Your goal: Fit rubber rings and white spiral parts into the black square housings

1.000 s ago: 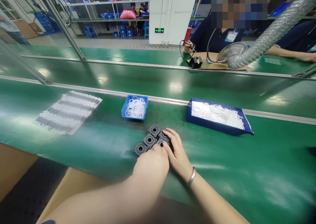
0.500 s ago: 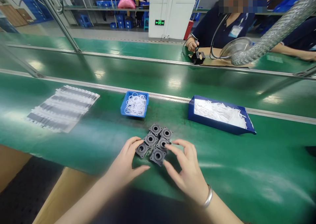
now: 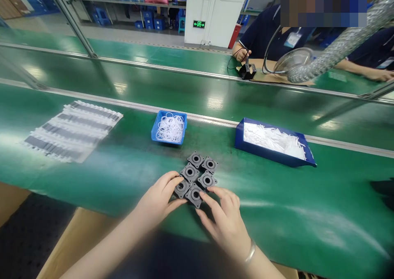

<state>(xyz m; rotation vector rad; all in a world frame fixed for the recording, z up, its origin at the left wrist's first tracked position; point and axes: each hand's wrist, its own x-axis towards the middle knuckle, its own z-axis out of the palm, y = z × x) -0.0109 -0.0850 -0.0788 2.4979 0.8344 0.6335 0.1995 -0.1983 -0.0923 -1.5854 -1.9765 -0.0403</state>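
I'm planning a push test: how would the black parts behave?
The black parts would probably slide rather than roll, being squarish and lying flat. They look stiff: no bend shows. Pushing one may shift others, as they sit close together.

Ahead of you, glossy green counter (image 3: 292, 188), streaks of light (image 3: 255, 204) reflected in it, metal rail (image 3: 154, 67) crossing beyond, white pillar (image 3: 212, 8) with lit green exit sign (image 3: 199, 24), grey floor (image 3: 121, 30), shelving (image 3: 107, 1) to your far left, blue bins (image 3: 149, 21) stacked beneath.
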